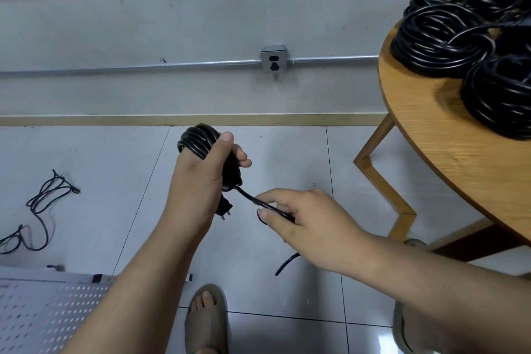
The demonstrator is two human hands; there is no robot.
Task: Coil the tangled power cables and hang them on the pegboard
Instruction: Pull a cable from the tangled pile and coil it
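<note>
Left hand: gripping half-wound coil, mid-air above floor.
Right hand: pinching its loose tail.
Done: finished coils heaped on surface.
Pending: tangled cable on floor; nothing hung on visible pegboard.

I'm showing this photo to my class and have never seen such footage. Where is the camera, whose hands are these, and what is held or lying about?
No machine here: one camera sits on a person's head and looks down, so both arms are the wearer's own. The left hand grips a coil of black power cable, its plug dangling below. The right hand pinches the loose strand leading from that coil. At right, a round wooden table carries more coiled cables. On the tiled floor at left lies a tangled cable, and a white pegboard shows in the lower left corner.
</note>
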